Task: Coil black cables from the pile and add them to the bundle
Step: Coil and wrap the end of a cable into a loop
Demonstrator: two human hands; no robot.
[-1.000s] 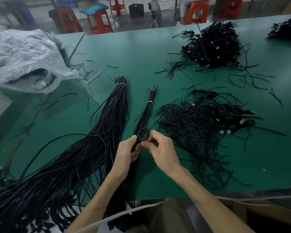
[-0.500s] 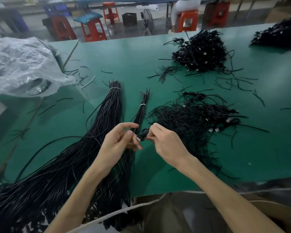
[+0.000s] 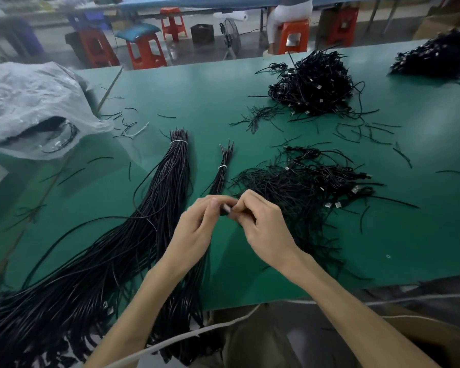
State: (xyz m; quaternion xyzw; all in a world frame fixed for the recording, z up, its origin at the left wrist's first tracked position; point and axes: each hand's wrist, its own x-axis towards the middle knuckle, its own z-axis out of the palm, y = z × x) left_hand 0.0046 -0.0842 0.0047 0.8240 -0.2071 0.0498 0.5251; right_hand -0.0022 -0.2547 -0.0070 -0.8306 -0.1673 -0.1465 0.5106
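**A:** Entry one, the hands?

**B:** Left hand (image 3: 197, 229) and right hand (image 3: 263, 227), held together over the near middle of the counter (image 3: 197, 96), fingertips meeting. The fingers (image 3: 215, 203) of both are curled in narrow and pinch one short stretch of black cable (image 3: 226, 211) with a pale, shiny bit on it. It is blurred, so no finer detail.

**A:** Entry two, cable stock?

**B:** Loose pile (image 3: 303, 187): tangled, silver plugs showing, just right of the hands and partly under the right wrist. Small bundle (image 3: 221, 173): tied with a pale band near its far end, running from beyond the hands back beneath them. Large bundle (image 3: 168, 187): banded the same way, lying left of the small one, fanning wide toward the near left edge and over it.

**A:** Further stock?

**B:** Second pile (image 3: 314, 83): far centre-right, well apart from the first. Third pile (image 3: 436, 59): far right corner, partly cut off by the frame. Short black offcuts (image 3: 356, 131): scattered on the green surface around the piles.

**A:** Sundries?

**B:** Plastic bag (image 3: 29, 102): clear, crumpled, at the left end of the counter, dark cable visible through its opening. Beyond the counter are red-orange stools (image 3: 144, 51), one with a blue cushion, and a small floor fan (image 3: 230, 38). A seated person (image 3: 290, 11) is on another stool, only the lower body in view.
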